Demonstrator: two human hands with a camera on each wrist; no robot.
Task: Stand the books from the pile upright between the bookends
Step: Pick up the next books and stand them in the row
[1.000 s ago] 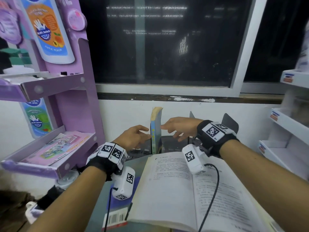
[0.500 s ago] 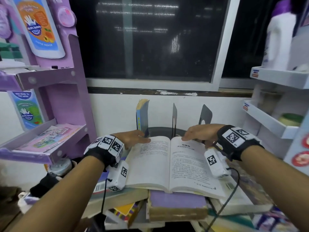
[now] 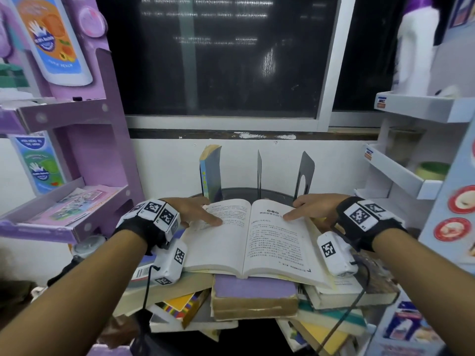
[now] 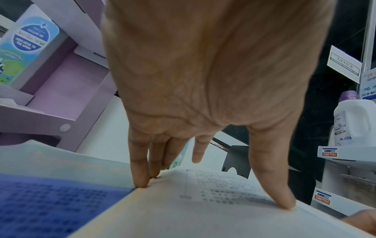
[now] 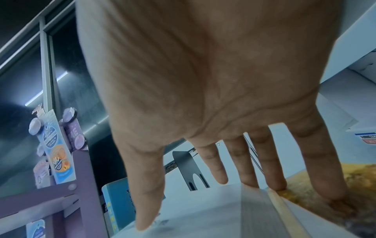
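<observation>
An open book (image 3: 257, 240) lies face up on top of the untidy pile of books (image 3: 252, 296). My left hand (image 3: 195, 209) rests at its far left corner, the thumb (image 4: 280, 198) pressed on the page and straight fingers (image 4: 140, 177) touching the page edge. At the far right corner my right hand (image 3: 311, 208) mirrors it, thumb (image 5: 146, 209) on the page, fingers (image 5: 272, 177) down along the outer edge. Behind stands one blue book (image 3: 205, 176) upright beside dark metal bookends (image 3: 304, 173), another thin plate (image 3: 259, 170) between them.
A purple display shelf (image 3: 77, 201) crowds the left side and a white shelf unit (image 3: 401, 170) the right, with a white bottle (image 3: 416, 47) on top. The white wall and a dark window close off the back just beyond the bookends.
Both hands have left the upright blue book and drawn back to the open book, spreading apart to its far corners. The blue book stays standing.
</observation>
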